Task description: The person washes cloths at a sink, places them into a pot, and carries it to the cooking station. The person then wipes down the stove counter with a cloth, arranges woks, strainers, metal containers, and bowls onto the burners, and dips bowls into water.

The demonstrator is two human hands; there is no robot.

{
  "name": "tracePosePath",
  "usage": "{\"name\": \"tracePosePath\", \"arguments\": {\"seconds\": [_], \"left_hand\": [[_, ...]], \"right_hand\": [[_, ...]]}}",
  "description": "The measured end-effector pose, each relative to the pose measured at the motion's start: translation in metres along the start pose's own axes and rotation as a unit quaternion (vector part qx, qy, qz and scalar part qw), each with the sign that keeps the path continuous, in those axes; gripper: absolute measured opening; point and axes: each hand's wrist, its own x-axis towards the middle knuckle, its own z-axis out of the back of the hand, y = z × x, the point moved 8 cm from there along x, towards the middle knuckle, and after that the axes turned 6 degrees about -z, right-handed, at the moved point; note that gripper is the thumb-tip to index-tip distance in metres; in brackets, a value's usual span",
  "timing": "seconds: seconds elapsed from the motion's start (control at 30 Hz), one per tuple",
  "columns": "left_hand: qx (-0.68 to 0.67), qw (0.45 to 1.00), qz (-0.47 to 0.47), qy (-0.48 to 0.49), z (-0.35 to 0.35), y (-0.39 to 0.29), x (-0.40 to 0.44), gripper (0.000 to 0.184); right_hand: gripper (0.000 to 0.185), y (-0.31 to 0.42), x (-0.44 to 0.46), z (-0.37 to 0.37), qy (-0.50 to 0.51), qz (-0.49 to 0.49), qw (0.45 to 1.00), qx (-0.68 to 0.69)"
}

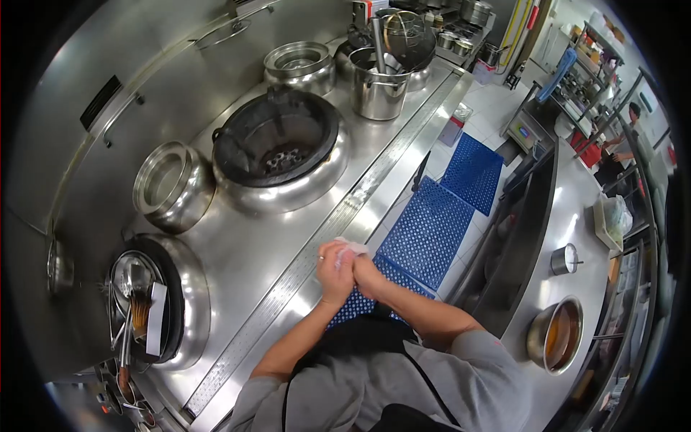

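My left hand and my right hand are pressed together in front of my body, above the front edge of the steel cooking range. Between them is a crumpled whitish cloth, with faint pink on it. Fingers of both hands are closed around it, and part of the cloth is hidden in the grip. Whether it is fabric or paper is hard to make out. A ring shows on my left hand.
A black wok burner is set in the range, with steel pots beside it. Ladles and a bamboo brush lie at left. Blue mats cover the floor. A counter at right holds a bowl of brown liquid. Another person stands far right.
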Motion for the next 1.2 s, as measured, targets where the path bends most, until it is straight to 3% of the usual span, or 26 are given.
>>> {"name": "tracePosePath", "arguments": {"seconds": [0.03, 0.1, 0.17, 0.23, 0.37, 0.5, 0.63, 0.67, 0.8, 0.93, 1.0, 1.2], "left_hand": [[-0.005, 0.999, 0.048, -0.001, -0.013, 0.021, 0.001, 0.018], [-0.024, 0.990, 0.139, 0.002, -0.040, 0.065, 0.002, 0.017], [-0.034, 0.978, 0.203, -0.038, -0.055, 0.090, 0.011, 0.019], [-0.048, 0.966, 0.244, -0.069, -0.063, 0.118, 0.012, 0.020], [-0.221, 0.926, 0.293, -0.087, -0.090, 0.147, 0.015, 0.016], [-0.239, 0.906, 0.341, -0.075, -0.120, 0.146, 0.023, 0.019], [-0.243, 0.917, 0.313, 0.029, -0.156, 0.176, 0.040, 0.017], [-0.237, 0.917, 0.316, 0.051, -0.167, 0.173, 0.051, 0.015], [-0.202, 0.921, 0.302, 0.141, -0.210, 0.157, 0.117, 0.010], [-0.166, 0.954, 0.189, 0.163, -0.227, 0.144, 0.167, 0.022], [-0.194, 0.935, 0.246, 0.165, -0.229, 0.140, 0.181, 0.024], [-0.080, 0.949, 0.288, 0.101, -0.194, 0.146, 0.199, 0.022]], "right_hand": [[0.032, 0.008, -0.003, 0.014, -0.034, 0.007, 0.996, -0.078], [0.031, 0.019, -0.006, 0.039, -0.026, 0.116, 0.964, -0.237], [0.031, 0.026, -0.014, 0.063, 0.009, 0.156, 0.929, -0.334], [0.032, 0.028, -0.031, 0.085, 0.081, 0.123, 0.917, -0.371], [0.031, 0.055, -0.054, 0.159, 0.010, -0.043, 0.971, -0.234], [0.030, 0.111, -0.034, 0.232, -0.076, -0.018, 0.970, -0.230], [0.031, 0.190, 0.004, 0.276, -0.071, 0.054, 0.947, -0.308], [0.031, 0.217, 0.012, 0.281, -0.070, 0.113, 0.934, -0.333], [0.028, 0.316, 0.041, 0.334, -0.126, 0.156, 0.877, -0.436], [0.023, 0.471, 0.043, 0.371, -0.253, 0.203, 0.726, -0.606], [0.022, 0.555, 0.048, 0.375, -0.288, 0.255, 0.688, -0.615], [0.024, 0.786, 0.124, 0.364, -0.316, 0.347, 0.659, -0.588]]}}
